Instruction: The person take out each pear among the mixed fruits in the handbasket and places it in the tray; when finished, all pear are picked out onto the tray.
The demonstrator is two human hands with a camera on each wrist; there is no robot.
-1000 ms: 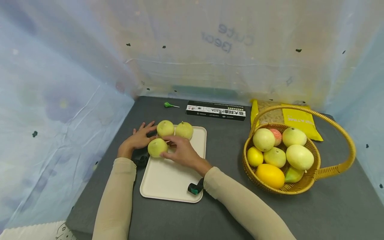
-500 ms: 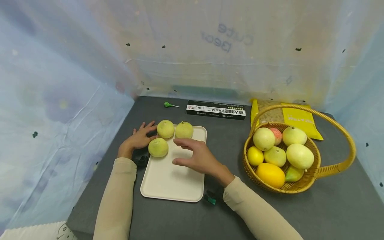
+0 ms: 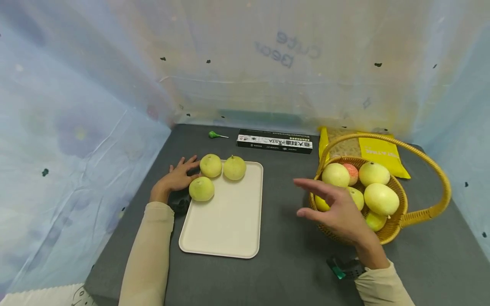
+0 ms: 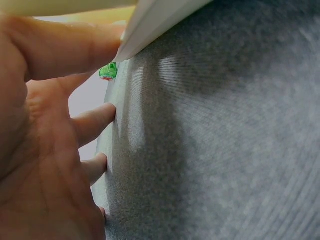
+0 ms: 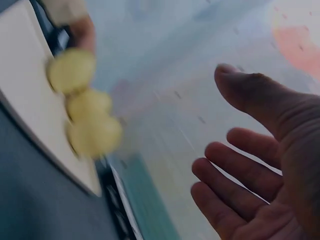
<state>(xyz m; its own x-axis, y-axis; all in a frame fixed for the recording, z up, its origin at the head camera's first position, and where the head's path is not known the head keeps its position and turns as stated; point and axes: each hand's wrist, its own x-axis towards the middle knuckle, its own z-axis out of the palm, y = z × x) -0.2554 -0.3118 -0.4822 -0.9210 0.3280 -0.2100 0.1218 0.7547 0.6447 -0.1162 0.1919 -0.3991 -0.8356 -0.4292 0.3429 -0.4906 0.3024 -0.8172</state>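
Observation:
Three round, pale yellow-green fruits stand at the far left of a cream tray [image 3: 229, 225]: a back-left one [image 3: 211, 165], a stemmed one [image 3: 235, 168] and a nearer one [image 3: 201, 189]. Beside the tray's left edge, my left hand [image 3: 176, 177] rests with spread fingers. Its thumb [image 4: 75, 47] lies right at the tray rim in the left wrist view. My right hand [image 3: 338, 212] is over the near left side of a wicker basket [image 3: 417, 219], thumb and fingers apart, nothing between them. It hides part of the fruit in the basket.
The basket holds several fruits, including a large pale one [image 3: 381, 199] and a red one [image 3: 350, 173]; its tall handle [image 3: 428, 159] arches over the right side. Behind lie a yellow pasta bag [image 3: 379, 153], a black pasta box [image 3: 274, 141] and a green lollipop [image 3: 214, 134].
My right hand has let go of the nearer fruit on the tray and moved right, over to the basket. My left hand has stayed beside the tray.

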